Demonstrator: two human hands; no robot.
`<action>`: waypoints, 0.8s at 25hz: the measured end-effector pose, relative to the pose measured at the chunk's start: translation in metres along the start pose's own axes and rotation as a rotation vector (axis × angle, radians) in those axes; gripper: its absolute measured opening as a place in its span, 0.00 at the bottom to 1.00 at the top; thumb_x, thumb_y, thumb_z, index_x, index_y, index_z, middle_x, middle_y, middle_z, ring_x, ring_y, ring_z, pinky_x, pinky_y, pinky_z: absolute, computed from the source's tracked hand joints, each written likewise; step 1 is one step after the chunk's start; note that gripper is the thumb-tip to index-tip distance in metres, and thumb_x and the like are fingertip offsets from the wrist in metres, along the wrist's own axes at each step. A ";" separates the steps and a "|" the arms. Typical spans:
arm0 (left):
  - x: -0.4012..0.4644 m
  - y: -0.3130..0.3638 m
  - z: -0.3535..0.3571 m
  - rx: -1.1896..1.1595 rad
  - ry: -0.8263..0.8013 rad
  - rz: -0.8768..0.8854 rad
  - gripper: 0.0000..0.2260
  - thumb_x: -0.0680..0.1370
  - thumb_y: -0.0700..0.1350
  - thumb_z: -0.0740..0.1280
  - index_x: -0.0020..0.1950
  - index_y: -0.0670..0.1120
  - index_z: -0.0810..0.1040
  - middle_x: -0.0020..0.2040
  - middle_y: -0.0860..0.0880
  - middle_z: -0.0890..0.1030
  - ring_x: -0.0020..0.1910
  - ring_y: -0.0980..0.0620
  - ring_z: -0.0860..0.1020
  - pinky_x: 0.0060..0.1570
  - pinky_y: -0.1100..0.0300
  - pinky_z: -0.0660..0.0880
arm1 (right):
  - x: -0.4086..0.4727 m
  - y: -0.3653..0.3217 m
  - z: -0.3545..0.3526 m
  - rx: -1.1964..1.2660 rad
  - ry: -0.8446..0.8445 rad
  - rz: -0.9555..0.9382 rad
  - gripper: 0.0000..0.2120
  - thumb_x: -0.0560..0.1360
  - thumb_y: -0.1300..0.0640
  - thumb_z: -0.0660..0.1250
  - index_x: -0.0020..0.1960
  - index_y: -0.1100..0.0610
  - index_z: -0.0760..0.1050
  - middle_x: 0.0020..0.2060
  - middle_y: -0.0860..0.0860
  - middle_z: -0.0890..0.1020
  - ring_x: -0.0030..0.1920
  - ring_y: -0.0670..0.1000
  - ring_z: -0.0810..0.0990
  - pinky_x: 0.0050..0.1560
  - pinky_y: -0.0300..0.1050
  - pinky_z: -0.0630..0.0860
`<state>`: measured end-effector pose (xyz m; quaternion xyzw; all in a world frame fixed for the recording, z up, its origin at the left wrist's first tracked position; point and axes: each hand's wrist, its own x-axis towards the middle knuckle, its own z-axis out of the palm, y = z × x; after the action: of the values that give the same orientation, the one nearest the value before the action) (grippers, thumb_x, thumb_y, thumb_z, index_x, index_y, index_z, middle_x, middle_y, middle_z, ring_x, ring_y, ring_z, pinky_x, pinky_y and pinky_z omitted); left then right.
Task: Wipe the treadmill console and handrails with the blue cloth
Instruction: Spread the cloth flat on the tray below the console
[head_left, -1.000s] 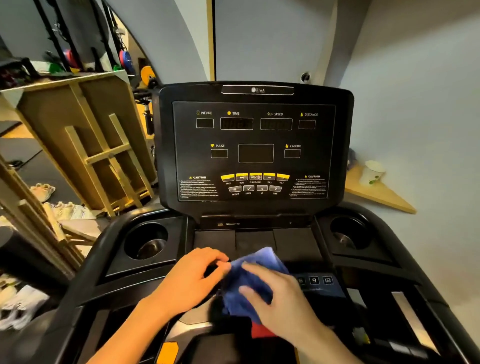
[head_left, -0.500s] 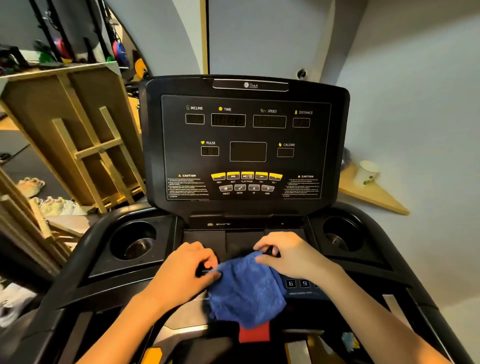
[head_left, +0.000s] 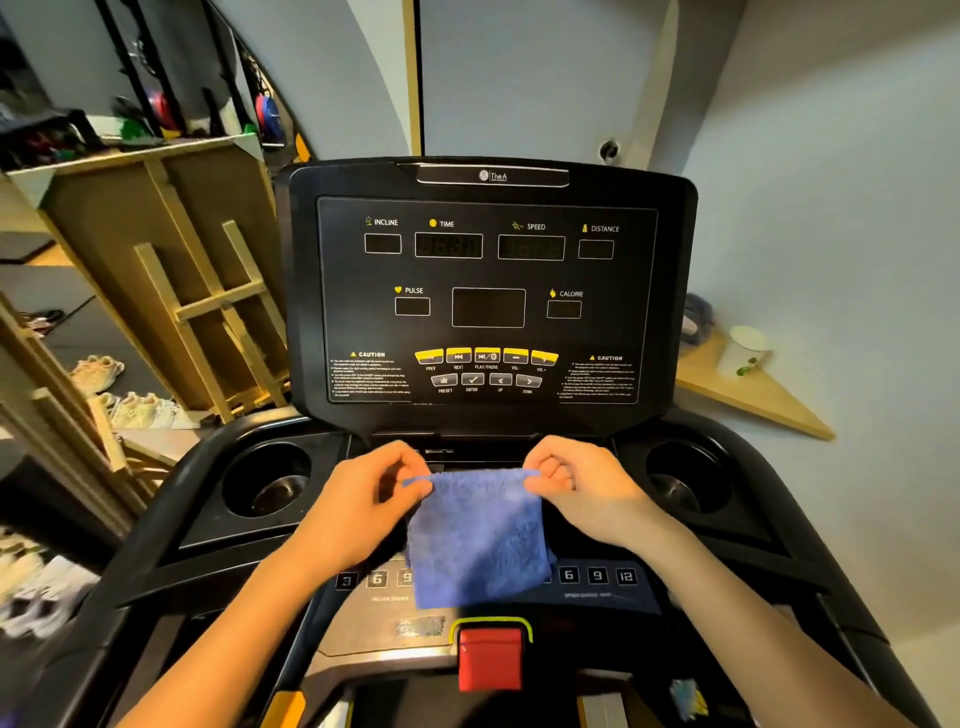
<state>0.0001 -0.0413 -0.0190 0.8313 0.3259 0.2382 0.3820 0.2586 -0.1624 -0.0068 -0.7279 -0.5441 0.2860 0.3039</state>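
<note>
The blue cloth (head_left: 478, 535) hangs flat between my two hands, just below the black treadmill console (head_left: 488, 301). My left hand (head_left: 358, 499) pinches its upper left corner and my right hand (head_left: 582, 493) pinches its upper right corner. The cloth covers the middle of the lower button panel (head_left: 597, 577), above the red safety key (head_left: 491, 660). The black handrails curve down at both sides, the left handrail (head_left: 156, 499) and the right handrail (head_left: 810, 509).
Cup holders sit to either side, the left one (head_left: 267, 480) and the right one (head_left: 680, 478). Wooden frames (head_left: 171, 291) lean at the left with shoes (head_left: 135, 405) on the floor. A wooden corner shelf (head_left: 748, 389) with a white cup (head_left: 743, 348) is at the right.
The cloth was bunched under both hands on the lower panel. Both hands have since lifted it and spread it out by its top corners. The view moved closer to the console.
</note>
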 end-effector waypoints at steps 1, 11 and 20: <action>0.006 0.000 -0.001 -0.004 0.033 -0.006 0.04 0.77 0.45 0.72 0.46 0.53 0.80 0.39 0.51 0.81 0.39 0.48 0.80 0.47 0.51 0.79 | 0.003 -0.002 -0.004 0.028 0.029 -0.003 0.07 0.76 0.59 0.69 0.47 0.48 0.80 0.39 0.51 0.83 0.35 0.45 0.78 0.43 0.41 0.80; 0.053 -0.013 0.017 0.095 0.130 -0.072 0.07 0.72 0.44 0.78 0.42 0.50 0.80 0.35 0.53 0.82 0.36 0.55 0.81 0.44 0.59 0.80 | 0.035 0.015 0.000 -0.056 0.170 0.037 0.08 0.76 0.59 0.72 0.46 0.47 0.76 0.34 0.49 0.84 0.35 0.46 0.83 0.47 0.48 0.83; 0.053 -0.015 0.033 0.450 0.150 -0.039 0.15 0.74 0.51 0.74 0.40 0.49 0.69 0.31 0.53 0.76 0.32 0.52 0.75 0.36 0.54 0.75 | 0.025 0.034 0.023 -0.515 0.316 -0.105 0.12 0.75 0.54 0.72 0.42 0.49 0.68 0.31 0.44 0.73 0.35 0.50 0.76 0.36 0.48 0.79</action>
<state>0.0514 -0.0114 -0.0432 0.8690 0.4144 0.2133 0.1660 0.2685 -0.1432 -0.0497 -0.7872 -0.5817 0.0058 0.2044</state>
